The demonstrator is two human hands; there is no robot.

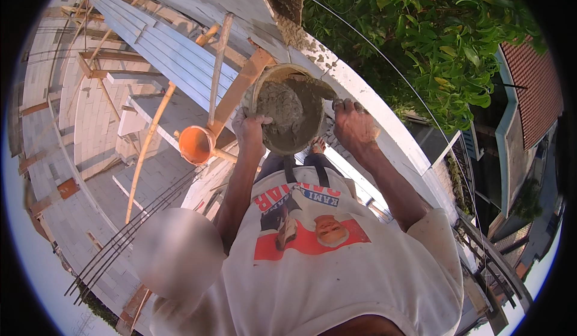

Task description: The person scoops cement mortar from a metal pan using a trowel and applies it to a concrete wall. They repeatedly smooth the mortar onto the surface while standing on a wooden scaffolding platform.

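A round bucket [318,120] of wet grey mortar [280,109] is in front of my body, its inside smeared with cement. My left hand [249,129] is closed on the bucket's left rim, thumb over the edge. At the right side, my right hand [354,121] is closed round the handle of a trowel [317,88]. The mortar-coated blade reaches over the right part of the bucket. Most of the handle is hidden by my fingers.
An orange bucket [196,146] stands left, by bamboo poles [150,144] and a wooden plank [240,90]. Beyond lies blue corrugated sheeting [162,39]. A white wall top [366,93] with mortar crumbs runs along the right, beside leafy branches [433,42]. Steel bars [129,234] jut out lower left.
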